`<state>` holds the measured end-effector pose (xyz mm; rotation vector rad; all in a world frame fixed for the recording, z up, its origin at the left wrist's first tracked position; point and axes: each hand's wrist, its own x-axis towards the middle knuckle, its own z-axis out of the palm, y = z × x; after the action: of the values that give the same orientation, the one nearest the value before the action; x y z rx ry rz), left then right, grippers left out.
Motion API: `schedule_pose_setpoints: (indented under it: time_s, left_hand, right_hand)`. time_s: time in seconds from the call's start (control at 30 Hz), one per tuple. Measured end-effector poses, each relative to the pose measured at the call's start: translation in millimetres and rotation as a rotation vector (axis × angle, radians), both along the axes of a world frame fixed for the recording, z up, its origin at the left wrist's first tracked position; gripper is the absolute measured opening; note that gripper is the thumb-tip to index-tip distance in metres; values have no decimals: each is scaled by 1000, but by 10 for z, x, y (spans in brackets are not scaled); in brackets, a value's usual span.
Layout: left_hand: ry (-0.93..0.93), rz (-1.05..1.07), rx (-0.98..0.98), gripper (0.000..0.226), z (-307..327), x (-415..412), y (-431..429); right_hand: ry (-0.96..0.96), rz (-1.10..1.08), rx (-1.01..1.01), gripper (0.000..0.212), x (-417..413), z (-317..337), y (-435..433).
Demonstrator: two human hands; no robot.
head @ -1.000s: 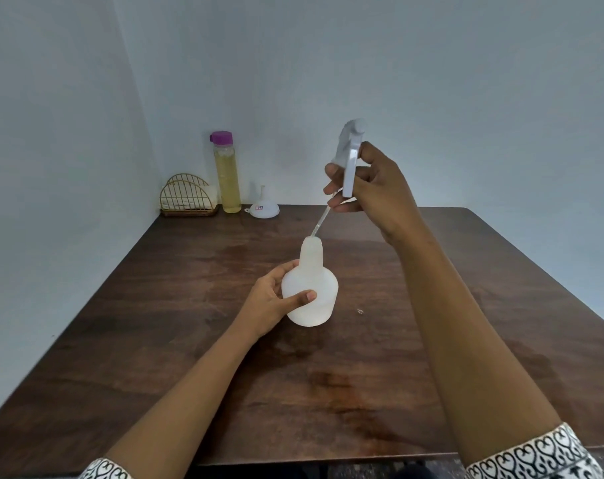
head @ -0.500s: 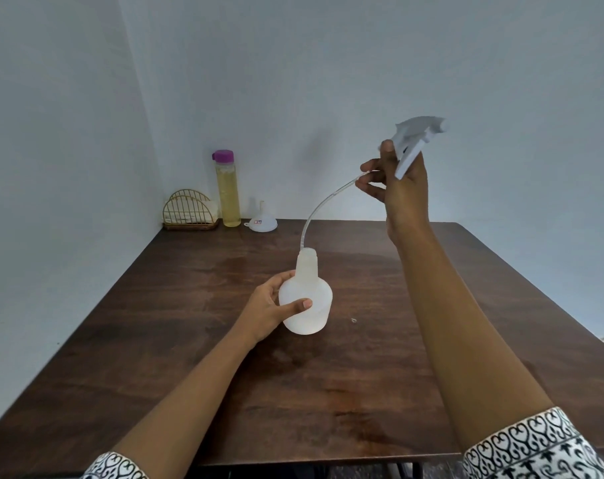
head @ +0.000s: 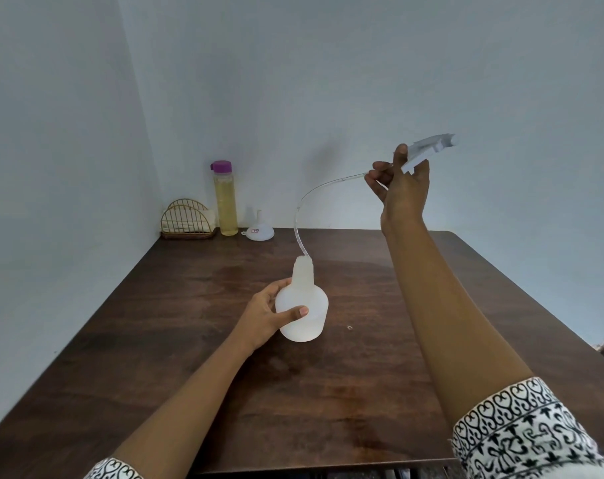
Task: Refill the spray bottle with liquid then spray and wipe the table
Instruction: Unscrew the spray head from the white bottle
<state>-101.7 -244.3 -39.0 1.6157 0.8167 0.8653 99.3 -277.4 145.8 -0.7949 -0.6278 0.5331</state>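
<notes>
- Your two patterned sleeves point(head: 521, 430) sit nearest the camera. Both forearms reach out over the dark wooden table point(head: 190, 340).
- Your left hand point(head: 264, 318) grips the white spray bottle point(head: 304, 305), which stands upright on the table. The thumb point(head: 299, 311) lies across the front wall. The other fingers curl round the far side at the shoulder and are mostly hidden.
- The bottle's neck is uncapped and rises just above those fingers. The liquid level cannot be read through the frosted wall.
- A small pale speck point(head: 349, 327) lies on the table to the right of your left thumb tip, apart from the bottle.
- Your right hand point(head: 402, 191) is raised well above and to the right of the left-hand fingers. Its fingers are clamped round the lower part of the spray head point(head: 428, 146). The nozzle points up and to the right, beyond the fingertips.
- The clear dip tube point(head: 305, 205) runs left from the right-hand fingers and arcs downward. Its lower end sits in the bottle mouth, directly above the left-hand fingers.
- Three items stand at the back wall, far beyond both hands and to the left of your left-hand fingers:
  - a gold wire holder point(head: 186, 219) with something pale inside;
  - a tall bottle of yellow liquid point(head: 225, 202) with a purple cap, just beside the holder;
  - a white funnel point(head: 259, 229), wide end down, near that bottle on its right.
</notes>
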Motion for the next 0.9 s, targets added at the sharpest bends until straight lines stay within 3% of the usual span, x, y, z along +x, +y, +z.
schedule_pose_setpoints:
  time_s: [0.2, 0.3, 0.47, 0.63, 0.77, 0.9]
  left_hand:
    - [26, 11, 5, 59, -6, 15, 13]
    - [27, 12, 8, 59, -7, 11, 18]
    - [11, 10, -6, 68, -28, 19, 21]
    - [4, -5, 0, 94, -50, 7, 15]
    - [-14, 2, 3, 66, -29, 2, -7]
    - [-18, 13, 6, 60, -23, 11, -19]
  right_hand:
    - [66, -52, -6, 4, 55, 119, 108]
    - [49, -29, -72, 9, 98, 199, 123]
    - [-136, 58, -357, 21, 332, 181, 118]
    - [-303, 165, -704, 30, 568, -105, 37]
    - [-354, 180, -886, 37, 679, -430, 13]
    - [-492, 160, -1112, 40, 736, -778, 24]
